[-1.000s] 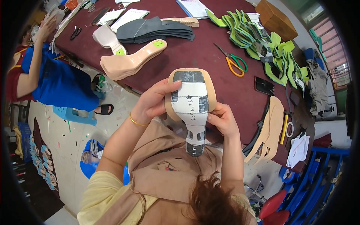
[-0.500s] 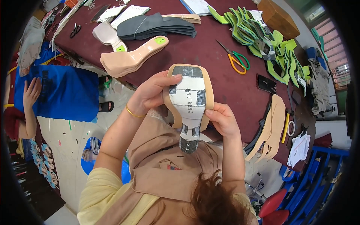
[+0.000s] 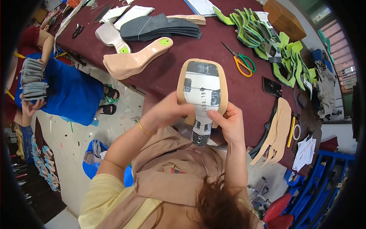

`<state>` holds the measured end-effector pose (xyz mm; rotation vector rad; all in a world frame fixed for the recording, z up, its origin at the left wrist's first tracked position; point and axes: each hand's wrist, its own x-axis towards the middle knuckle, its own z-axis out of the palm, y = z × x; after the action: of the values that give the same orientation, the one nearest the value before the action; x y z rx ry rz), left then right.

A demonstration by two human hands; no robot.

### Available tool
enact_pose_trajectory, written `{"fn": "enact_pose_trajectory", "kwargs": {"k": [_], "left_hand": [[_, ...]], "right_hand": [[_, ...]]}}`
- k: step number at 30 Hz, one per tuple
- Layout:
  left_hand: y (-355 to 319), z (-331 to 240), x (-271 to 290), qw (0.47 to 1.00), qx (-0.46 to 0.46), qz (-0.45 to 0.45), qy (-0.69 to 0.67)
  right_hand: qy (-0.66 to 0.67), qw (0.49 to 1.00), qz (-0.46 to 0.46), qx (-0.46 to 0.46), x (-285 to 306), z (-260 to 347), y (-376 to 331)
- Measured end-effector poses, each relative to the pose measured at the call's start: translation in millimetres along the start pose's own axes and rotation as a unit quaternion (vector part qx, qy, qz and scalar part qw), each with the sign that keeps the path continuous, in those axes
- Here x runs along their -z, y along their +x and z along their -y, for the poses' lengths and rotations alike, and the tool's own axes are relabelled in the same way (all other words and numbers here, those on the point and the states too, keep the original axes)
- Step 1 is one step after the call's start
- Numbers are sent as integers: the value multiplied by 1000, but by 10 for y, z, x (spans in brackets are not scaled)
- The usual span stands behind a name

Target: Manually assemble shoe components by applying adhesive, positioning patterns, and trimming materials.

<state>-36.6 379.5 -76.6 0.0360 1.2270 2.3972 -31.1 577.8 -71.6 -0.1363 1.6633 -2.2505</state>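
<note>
A white insole board [image 3: 201,91] with black patches lies against a tan shoe-shaped piece [image 3: 182,80], whose edge shows all round its wide end. My right hand [image 3: 230,121] grips both at the lower right side, thumb on top of the board. Smeared by motion, my left hand [image 3: 167,112] is over the left side of the board, its fingers pointing across it; whether it touches cannot be told. The narrow dark end of the board points toward my lap.
Tan heeled forms [image 3: 133,61], a grey bundle [image 3: 160,28], orange-and-green-handled scissors [image 3: 244,65], green-edged boards [image 3: 259,38] and a phone [image 3: 272,87] lie on the maroon table [image 3: 190,47]. Cut tan pieces [image 3: 275,133] lie right. A person in a blue apron [image 3: 72,89] holds a grey stack [image 3: 34,78] at left.
The board and tan piece have moved slightly right and up. My left hand has left their upper left edge and come lower. The person at left now holds the grey stack lower.
</note>
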Motion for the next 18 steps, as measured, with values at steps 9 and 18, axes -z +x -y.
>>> {"fn": "enact_pose_trajectory", "kwargs": {"k": [9,18], "left_hand": [[-1,199,-178,994,-41,-92,43],[-65,179,21,996,20,66,-53]], "right_hand": [[-88,994,-25,-66,17,-49,79],[169,978,103,-69,116,46,76]]}}
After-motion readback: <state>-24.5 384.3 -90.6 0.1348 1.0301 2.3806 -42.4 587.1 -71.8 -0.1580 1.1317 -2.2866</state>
